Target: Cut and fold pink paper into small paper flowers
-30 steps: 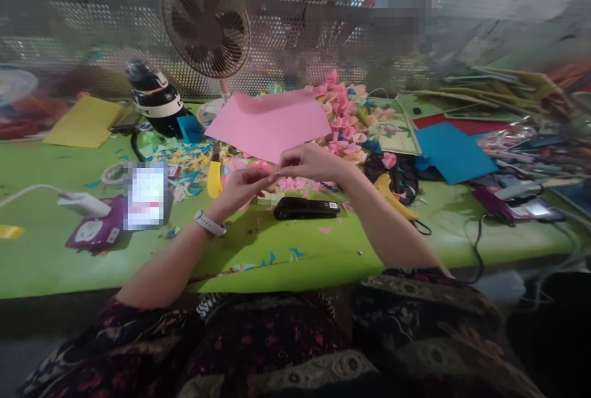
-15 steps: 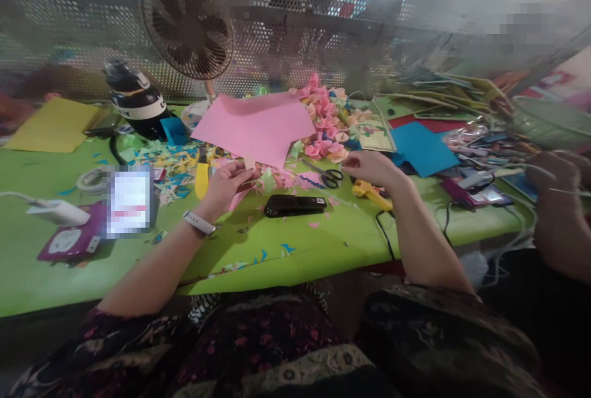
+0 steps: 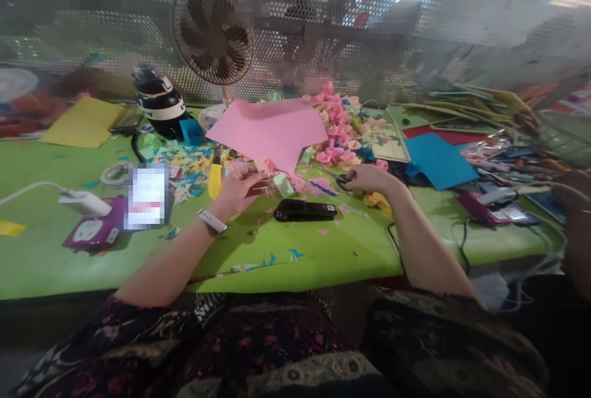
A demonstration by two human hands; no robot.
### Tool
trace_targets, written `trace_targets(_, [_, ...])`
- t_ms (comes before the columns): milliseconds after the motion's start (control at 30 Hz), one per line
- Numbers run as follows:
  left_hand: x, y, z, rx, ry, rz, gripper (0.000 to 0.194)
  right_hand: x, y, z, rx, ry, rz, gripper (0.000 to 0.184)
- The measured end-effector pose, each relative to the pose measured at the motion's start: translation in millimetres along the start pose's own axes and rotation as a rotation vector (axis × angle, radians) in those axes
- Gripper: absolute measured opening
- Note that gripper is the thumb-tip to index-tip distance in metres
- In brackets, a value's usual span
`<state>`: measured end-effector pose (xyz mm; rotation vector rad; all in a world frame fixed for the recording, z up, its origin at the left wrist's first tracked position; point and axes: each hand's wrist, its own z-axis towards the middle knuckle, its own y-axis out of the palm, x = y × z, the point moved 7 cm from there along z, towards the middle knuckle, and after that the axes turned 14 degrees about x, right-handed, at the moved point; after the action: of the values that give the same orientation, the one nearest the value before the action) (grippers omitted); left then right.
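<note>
The green table (image 3: 318, 256) runs from the stapler (image 3: 305, 210) to its near edge, giving the forearms room; beyond the stapler, the pink sheet (image 3: 272, 130) limits reach. The right hand (image 3: 369, 178), apart from the scissors (image 3: 340, 178) half a second ago, has come to their handles, beyond the stapler's right end, fingers curled; I cannot tell whether they grip. That seems to bring cutting within reach. The left hand (image 3: 237, 189), beyond the stapler's left end, pinches the small peach paper (image 3: 265, 165), fingertips nearly together.
</note>
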<state>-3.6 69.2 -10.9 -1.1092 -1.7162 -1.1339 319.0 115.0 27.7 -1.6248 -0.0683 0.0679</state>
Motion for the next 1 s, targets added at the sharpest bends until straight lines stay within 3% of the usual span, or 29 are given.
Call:
trace_targets(100, [-0.4, 0.1, -0.8, -0.001, -0.007, 0.007, 0.025, 7.2, -14.0, -7.1, -0.012, 0.048, 0.2, 0.006])
trace_targets(200, [-0.1, 0.2, -2.0, 0.007, -0.006, -0.02, 0.025, -2.2, -26.6, -15.9, 0.005, 0.093, 0.633, 0.012])
trace_targets(300, [2.2, 1.1, -3.4, -0.005, 0.018, -0.035, 0.021, -36.8, -35.1, -21.7, 0.024, 0.005, 1.007, 0.022])
trace_targets(400, [5.8, 0.1, -4.6, -0.005, 0.043, -0.036, 0.02, -75.7, -32.5, -24.4, 0.027, -0.015, 1.156, 0.036])
trace_targets(533, [10.1, -3.2, -6.0, 0.034, 0.065, -0.07, 0.022, -120.6, -23.9, -31.6, -0.022, -0.083, 1.158, 0.045])
trace_targets(600, [11.8, -3.5, -7.3, 0.051, 0.075, -0.096, 0.022, -131.1, -23.1, -36.5, -0.002, -0.129, 1.107, 0.044])
trace_targets(1000, [13.9, 0.8, -13.3, 0.019, 0.106, -0.172, 0.039, -127.2, -11.5, -48.7, 0.093, -0.18, 0.638, 0.029])
